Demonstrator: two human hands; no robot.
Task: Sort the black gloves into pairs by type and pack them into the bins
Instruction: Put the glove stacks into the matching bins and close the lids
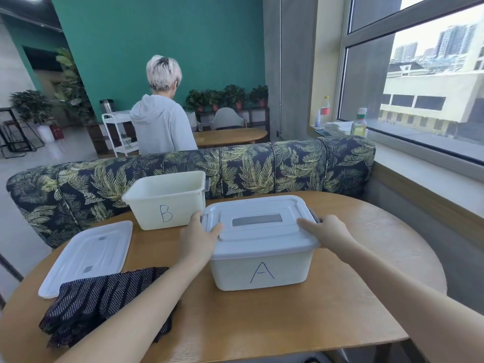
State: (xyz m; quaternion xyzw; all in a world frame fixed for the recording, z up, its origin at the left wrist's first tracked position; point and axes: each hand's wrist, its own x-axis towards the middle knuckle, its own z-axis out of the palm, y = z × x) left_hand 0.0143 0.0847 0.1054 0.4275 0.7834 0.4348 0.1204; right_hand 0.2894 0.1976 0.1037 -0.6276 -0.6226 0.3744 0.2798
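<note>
Bin A (262, 268) lidded so no clue what's inside, left hand (200, 238) and right hand (326, 231) gripping its lid (258, 224) edges, fingers curled, bin B (167, 200) open, looks empty, spare lid (87, 256) and black gloves (104, 297) piled on table (262, 323).

One head-worn view looks forward and down, close over the table (262, 323), edges perhaps wide-angle distorted.
</note>
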